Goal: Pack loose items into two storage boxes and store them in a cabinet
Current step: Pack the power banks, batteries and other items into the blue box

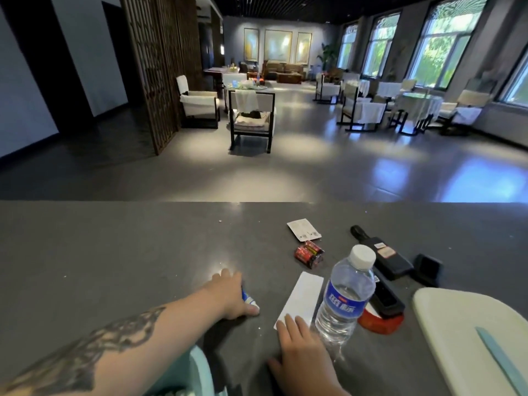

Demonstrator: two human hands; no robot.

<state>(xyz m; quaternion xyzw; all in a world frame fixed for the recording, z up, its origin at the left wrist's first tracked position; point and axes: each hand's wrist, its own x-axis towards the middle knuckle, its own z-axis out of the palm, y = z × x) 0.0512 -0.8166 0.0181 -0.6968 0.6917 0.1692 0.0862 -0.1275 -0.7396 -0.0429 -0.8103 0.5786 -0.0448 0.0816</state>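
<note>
- Hands first: the right hand [303,350] lies flat, palm down and fingers loosely spread, on the dark grey stone tabletop [114,252]; its fingertips touch the near end of a white rectangular paper strip [301,298], and it grips nothing.
- The strip's long axis runs away from the person, leaning slightly right.
- The left hand [233,295], on a tattooed forearm, is curled over a small blue-and-white tube [248,300]; the tube's visible end pokes out on the thumb side, pointing toward the right hand.
- Just right of the strip stands an upright clear plastic water bottle with a blue label and white cap [347,295].
- A pale rounded lid with a teal strip [468,332] lies at the far right.
- Beyond the strip lie red-and-black batteries [310,254], side by side.
- Farther off sits a white printed packet [304,229], with black handheld devices [385,258] to its right.
</note>
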